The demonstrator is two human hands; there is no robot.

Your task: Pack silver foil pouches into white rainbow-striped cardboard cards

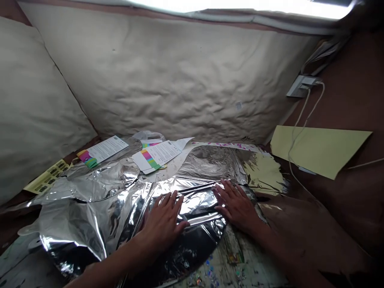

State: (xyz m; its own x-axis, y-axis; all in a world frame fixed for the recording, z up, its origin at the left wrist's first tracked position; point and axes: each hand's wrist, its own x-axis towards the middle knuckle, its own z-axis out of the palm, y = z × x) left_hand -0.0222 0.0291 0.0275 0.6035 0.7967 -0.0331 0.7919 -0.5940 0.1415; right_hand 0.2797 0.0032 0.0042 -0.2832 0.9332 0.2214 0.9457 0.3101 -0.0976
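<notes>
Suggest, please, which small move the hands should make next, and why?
Probably slide the right hand outward across the silver foil sheet while the left hand steadies it: both hands rest spread on the foil, and creases run between them.

We see a silver foil sheet (198,204) lying flat on the table (258,264), mirror-bright and wrinkled. Its near right edge curves round, and toward that edge the surface looks dark and glossy. Bright creases run across its middle from left to right, while others slant toward the near left. More foil (78,224) spreads at the left, rounded and rumpled; we cannot tell whether it is the same piece.
</notes>
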